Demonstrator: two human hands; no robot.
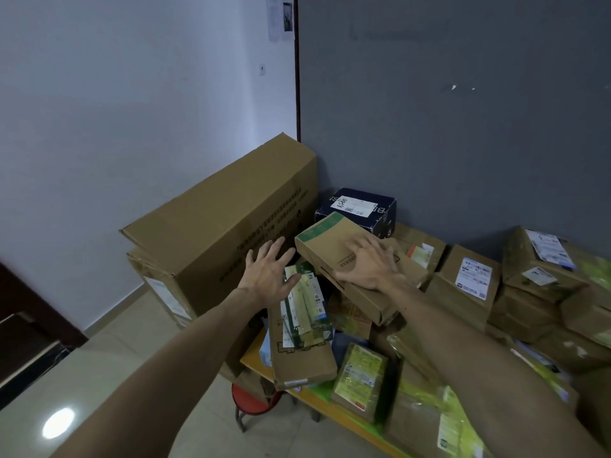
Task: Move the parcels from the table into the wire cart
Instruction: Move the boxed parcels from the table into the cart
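Nearest, the wooden table with a yellow edge showed only its front rim. The rest lay buried under parcels, those at the lower right blurred and cut by the frame. A round red stool stood half hidden beneath it. A small brown parcel with a yellow-green label lay beside a long flat cardboard parcel with green tape, its print unreadable. Above that parcel's far end the left hand hovered with fingers spread, holding nothing. The right hand pressed splayed fingers on a flat cardboard box with a green edge, tilted atop the pile. Behind it, a navy box with a white label was partly covered. A big brown carton leaned against the wall.
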